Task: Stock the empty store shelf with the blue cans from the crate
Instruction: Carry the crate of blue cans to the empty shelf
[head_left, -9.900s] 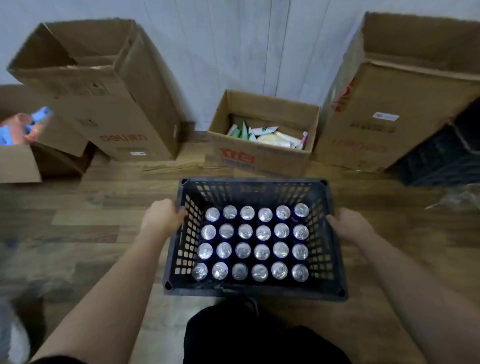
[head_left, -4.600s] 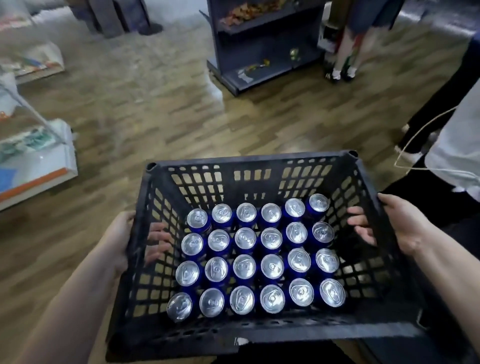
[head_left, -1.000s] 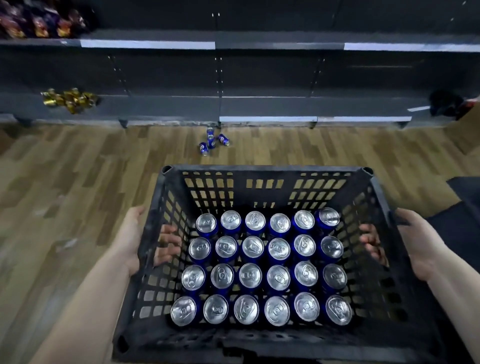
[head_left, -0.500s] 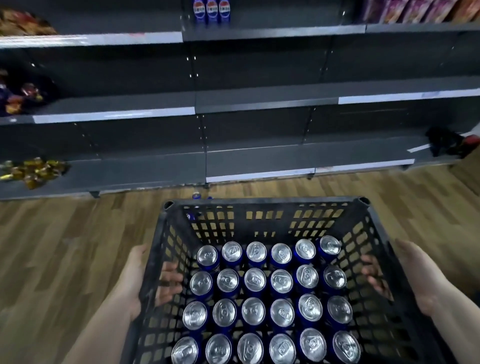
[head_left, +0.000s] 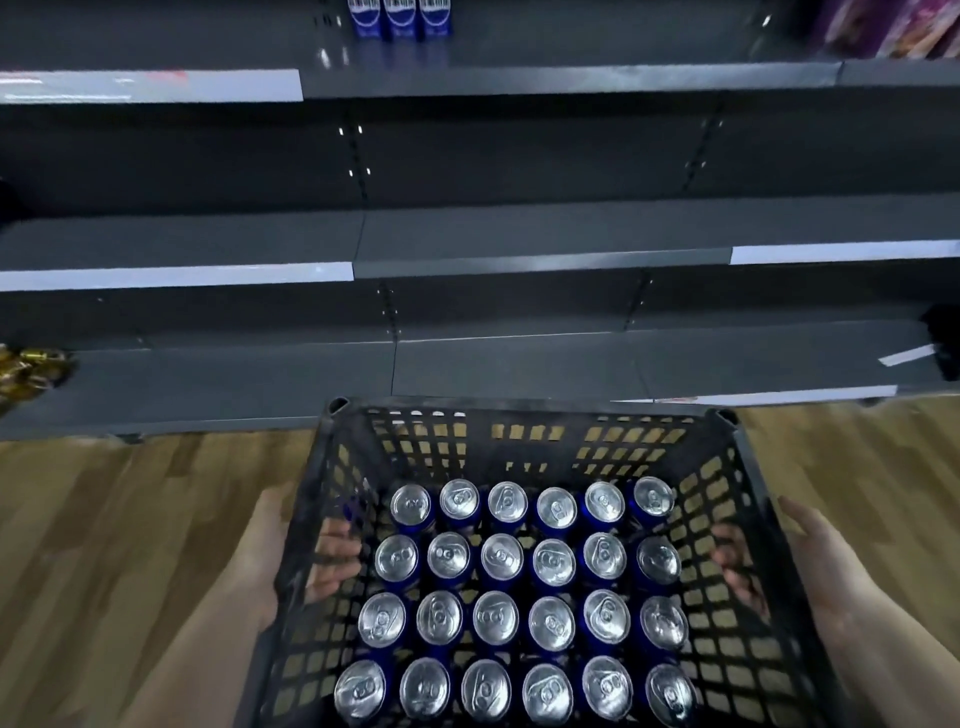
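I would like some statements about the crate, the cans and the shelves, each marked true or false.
1. The crate holds twenty-four cans, all upright. True.
2. Only the left hand holds the crate. False: the right hand grips the opposite side as well.
3. The middle shelf right ahead is bare. True.
4. Several cans have been taken out of the crate. False: the four rows of six are full.
5. Three blue cans stand on the top shelf. True.
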